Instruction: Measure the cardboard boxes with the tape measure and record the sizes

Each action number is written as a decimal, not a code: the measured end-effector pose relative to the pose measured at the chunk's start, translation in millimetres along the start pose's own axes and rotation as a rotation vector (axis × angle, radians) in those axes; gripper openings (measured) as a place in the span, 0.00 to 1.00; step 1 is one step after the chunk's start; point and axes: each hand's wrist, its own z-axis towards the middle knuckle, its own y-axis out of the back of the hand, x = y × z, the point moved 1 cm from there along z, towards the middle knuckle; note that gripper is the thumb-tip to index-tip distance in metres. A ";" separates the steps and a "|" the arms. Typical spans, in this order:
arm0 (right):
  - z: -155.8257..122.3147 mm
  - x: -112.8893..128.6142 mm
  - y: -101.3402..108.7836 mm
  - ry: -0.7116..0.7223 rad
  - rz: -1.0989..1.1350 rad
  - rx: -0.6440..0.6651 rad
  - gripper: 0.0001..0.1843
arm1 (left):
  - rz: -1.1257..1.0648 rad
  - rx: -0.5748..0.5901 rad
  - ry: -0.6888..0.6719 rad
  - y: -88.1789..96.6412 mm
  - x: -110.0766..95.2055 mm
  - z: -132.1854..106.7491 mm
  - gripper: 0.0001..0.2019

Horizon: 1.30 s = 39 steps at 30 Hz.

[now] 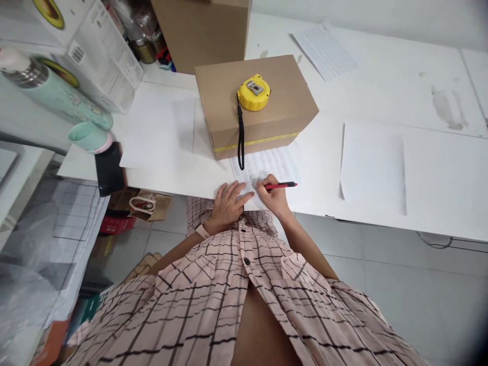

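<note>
My right hand [275,197] is closed around a red and black pen [281,186], its tip hidden by the fingers, over a printed sheet [267,165] at the desk's front edge. Lying flat with fingers spread, my left hand [227,204] rests on the near left part of that sheet. Just beyond both hands stands a closed brown cardboard box [229,119], covering the sheet's far part. On the box sits a yellow tape measure [253,94] with a black wrist strap [241,137] hanging over the front. A yellow measuring strip [263,140] runs along the box's front face.
White paper [160,127] and a black phone [110,170] lie to the left, near a green cup [89,137] and a mint bottle [64,94]. Blank paper [373,173] lies right; another printed sheet [324,50] is at the back. A larger carton [202,33] stands behind the box.
</note>
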 end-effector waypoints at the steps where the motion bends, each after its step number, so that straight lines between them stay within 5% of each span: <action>1: 0.2 -0.4 0.0 0.002 -0.003 -0.006 0.17 | 0.001 -0.002 0.000 -0.1 0.1 0.0 0.23; 39: 0.4 -6.0 0.0 -0.001 -0.006 -0.048 0.16 | 0.002 -0.018 -0.002 1.7 -0.6 0.1 0.22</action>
